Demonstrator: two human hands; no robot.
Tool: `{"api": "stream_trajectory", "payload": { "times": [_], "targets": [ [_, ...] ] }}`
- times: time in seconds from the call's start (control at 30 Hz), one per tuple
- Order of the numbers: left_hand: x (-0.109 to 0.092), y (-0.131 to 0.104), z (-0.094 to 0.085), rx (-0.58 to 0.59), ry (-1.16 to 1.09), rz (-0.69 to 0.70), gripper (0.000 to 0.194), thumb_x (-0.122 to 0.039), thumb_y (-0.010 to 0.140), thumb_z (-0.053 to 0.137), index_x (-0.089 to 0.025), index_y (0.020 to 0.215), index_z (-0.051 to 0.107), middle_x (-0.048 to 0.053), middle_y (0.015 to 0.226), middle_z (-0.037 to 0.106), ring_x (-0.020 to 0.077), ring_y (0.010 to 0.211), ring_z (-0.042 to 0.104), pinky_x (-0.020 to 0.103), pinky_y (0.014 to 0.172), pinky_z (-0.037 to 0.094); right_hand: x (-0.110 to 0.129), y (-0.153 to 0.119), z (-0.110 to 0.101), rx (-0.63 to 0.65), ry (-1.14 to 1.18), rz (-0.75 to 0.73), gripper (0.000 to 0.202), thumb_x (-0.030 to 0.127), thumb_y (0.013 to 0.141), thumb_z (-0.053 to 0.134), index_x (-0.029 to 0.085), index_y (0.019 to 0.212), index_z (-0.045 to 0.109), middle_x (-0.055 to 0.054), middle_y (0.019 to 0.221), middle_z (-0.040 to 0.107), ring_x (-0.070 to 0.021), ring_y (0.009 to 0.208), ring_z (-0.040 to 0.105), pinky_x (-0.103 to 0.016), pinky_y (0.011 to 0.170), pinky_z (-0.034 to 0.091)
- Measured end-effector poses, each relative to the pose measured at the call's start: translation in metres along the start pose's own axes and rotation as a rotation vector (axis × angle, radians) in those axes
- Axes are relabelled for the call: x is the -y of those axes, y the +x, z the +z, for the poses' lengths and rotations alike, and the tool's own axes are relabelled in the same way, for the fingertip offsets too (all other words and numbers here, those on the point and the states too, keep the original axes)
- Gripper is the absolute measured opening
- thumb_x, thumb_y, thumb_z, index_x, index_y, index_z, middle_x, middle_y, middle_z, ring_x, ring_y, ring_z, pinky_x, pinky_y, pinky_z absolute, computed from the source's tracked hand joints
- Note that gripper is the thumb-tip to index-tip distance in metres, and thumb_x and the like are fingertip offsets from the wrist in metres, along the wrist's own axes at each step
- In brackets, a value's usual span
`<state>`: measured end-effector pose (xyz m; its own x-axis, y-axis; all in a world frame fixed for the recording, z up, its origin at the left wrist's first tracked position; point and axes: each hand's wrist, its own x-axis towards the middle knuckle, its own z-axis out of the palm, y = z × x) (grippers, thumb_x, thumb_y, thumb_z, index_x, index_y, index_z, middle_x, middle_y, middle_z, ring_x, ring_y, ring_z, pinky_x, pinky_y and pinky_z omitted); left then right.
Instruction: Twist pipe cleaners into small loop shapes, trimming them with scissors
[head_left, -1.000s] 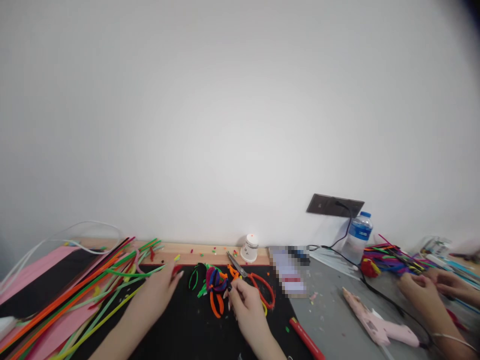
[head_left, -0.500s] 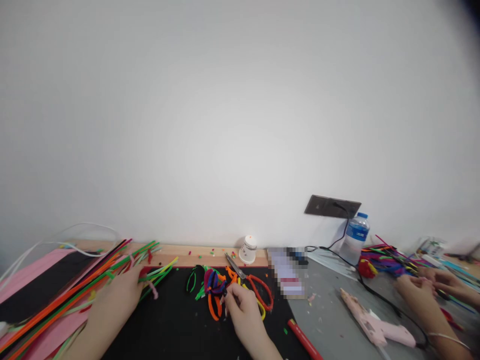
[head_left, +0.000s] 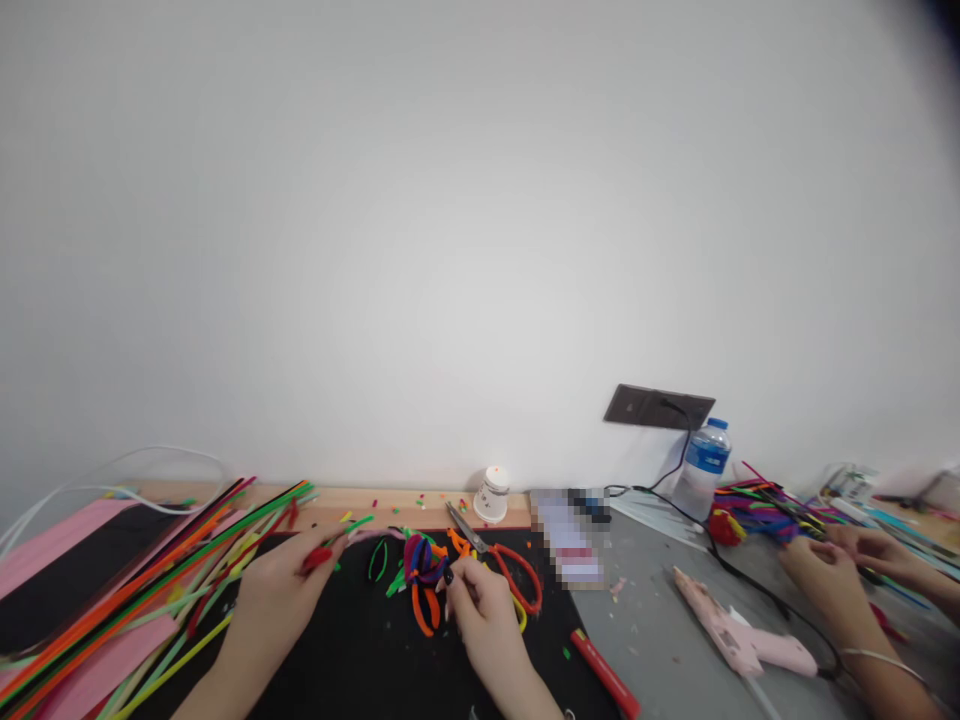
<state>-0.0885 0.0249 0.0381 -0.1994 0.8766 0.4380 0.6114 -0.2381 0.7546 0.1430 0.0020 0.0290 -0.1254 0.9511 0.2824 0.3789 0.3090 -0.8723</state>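
My left hand (head_left: 289,575) is closed around a red fuzzy piece (head_left: 316,559), with green and pale pink stems by its fingertips, over the black mat (head_left: 337,650). Right of centre, my right hand (head_left: 480,600) has its thumb and fingers pinched together; whatever lies between them is too small to make out. Just left of those fingertips is a purple and blue fuzzy bundle (head_left: 421,562) with orange loops below it. Red-handled scissors (head_left: 517,577) lie behind my right hand, blades toward the wall. A green loop (head_left: 377,561) rests left of the bundle.
Long coloured stems (head_left: 142,590) cover the left side. A white paper cup (head_left: 492,494) stands by the wall. To the right are a red tube (head_left: 604,672), a pink glue gun (head_left: 739,635), a cable, a water bottle (head_left: 703,468) and another person's hands (head_left: 847,575).
My left hand has moved right, away from the stem pile, with the red piece in its fingers. A yellow stem now lies lower in the pile. My right hand stays near the bundle.
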Motion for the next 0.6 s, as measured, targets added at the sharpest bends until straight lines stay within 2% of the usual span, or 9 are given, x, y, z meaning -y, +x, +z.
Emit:
{"api": "stream_trajectory", "payload": {
  "times": [0.07,0.13,0.2,0.27,0.33,0.37,0.43,0.5,0.6],
  "targets": [
    [-0.011,-0.004,0.007,-0.03,-0.271,-0.152,0.018,-0.036,0.061,0.066,-0.021,0.071,0.065,0.001,0.066,0.066,0.0198,0.063,0.059,0.025,0.061,0.043,0.002,0.0,-0.001,-0.016,0.041,-0.006,0.016,0.02,0.082,0.043,0.016,0.072,0.055,0.001,0.057,0.048,-0.0123,0.05,0.044,-0.022,0.048,0.032],
    [-0.023,-0.009,0.016,0.035,-0.62,-0.324,0.025,-0.042,0.061,0.067,-0.02,0.07,0.059,-0.009,0.041,0.042,0.0086,0.037,0.037,0.02,0.039,0.029,0.007,-0.002,-0.001,-0.04,0.059,-0.029,0.012,0.015,0.079,0.046,0.016,0.076,0.057,-0.001,0.063,0.053,-0.0129,0.054,0.047,-0.022,0.05,0.035],
    [-0.032,-0.016,0.027,0.106,-0.939,-0.47,0.032,-0.044,0.058,0.071,-0.02,0.069,0.053,-0.014,0.039,0.022,0.0034,0.033,0.018,0.016,0.034,0.018,0.014,-0.005,-0.001,-0.052,0.042,-0.08,0.016,0.008,0.072,0.05,0.017,0.081,0.06,-0.003,0.074,0.058,-0.0146,0.064,0.052,-0.023,0.058,0.039],
    [-0.037,-0.024,0.038,0.185,-1.085,-0.569,0.037,-0.045,0.055,0.074,-0.02,0.069,0.05,-0.016,0.041,0.016,0.002,0.035,0.011,0.014,0.034,0.015,0.018,-0.008,0.002,-0.029,0.019,-0.127,0.026,0.004,0.066,0.054,0.018,0.085,0.062,-0.004,0.084,0.061,-0.0166,0.075,0.055,-0.025,0.067,0.042],
    [-0.038,-0.032,0.049,0.267,-1.134,-0.623,0.04,-0.046,0.054,0.075,-0.02,0.07,0.049,-0.017,0.04,0.017,0.0014,0.035,0.01,0.014,0.033,0.014,0.018,-0.011,0.008,0.034,0.053,-0.116,0.033,0.002,0.062,0.056,0.018,0.091,0.062,-0.005,0.087,0.063,-0.0178,0.08,0.056,-0.027,0.072,0.043],
    [-0.037,-0.036,0.054,0.306,-1.125,-0.626,0.041,-0.047,0.053,0.074,-0.02,0.069,0.048,-0.017,0.038,0.018,0.001,0.034,0.009,0.014,0.033,0.012,0.017,-0.011,0.013,0.09,0.122,-0.07,0.037,0.002,0.062,0.055,0.017,0.095,0.06,-0.004,0.08,0.063,-0.0164,0.074,0.058,-0.026,0.068,0.044],
    [-0.033,-0.043,0.063,0.402,-1.045,-0.577,0.04,-0.05,0.058,0.07,-0.019,0.063,0.046,-0.016,0.035,0.023,0.0003,0.032,0.012,0.014,0.033,0.012,0.01,-0.011,0.022,0.159,0.298,0.066,0.036,0.004,0.062,0.051,0.014,0.096,0.056,0.002,0.061,0.058,-0.0112,0.05,0.055,-0.021,0.049,0.042],
    [-0.027,-0.046,0.07,0.455,-1.004,-0.516,0.038,-0.05,0.062,0.068,-0.018,0.064,0.047,-0.015,0.034,0.025,-0.0006,0.031,0.014,0.013,0.034,0.014,0.002,-0.008,0.028,0.136,0.389,0.162,0.023,0.009,0.064,0.049,0.012,0.086,0.054,0.005,0.051,0.052,-0.0063,0.034,0.043,-0.016,0.036,0.035],
    [-0.015,-0.042,0.076,0.487,-1.024,-0.551,0.045,-0.056,0.057,0.068,-0.019,0.078,0.052,-0.015,0.036,0.031,0.0005,0.03,0.017,0.012,0.031,0.016,-0.005,-0.003,0.028,0.077,0.443,0.26,0.013,0.016,0.065,0.049,0.012,0.077,0.052,0.004,0.049,0.056,-0.0031,0.028,0.036,-0.014,0.029,0.027]
  ]
}}
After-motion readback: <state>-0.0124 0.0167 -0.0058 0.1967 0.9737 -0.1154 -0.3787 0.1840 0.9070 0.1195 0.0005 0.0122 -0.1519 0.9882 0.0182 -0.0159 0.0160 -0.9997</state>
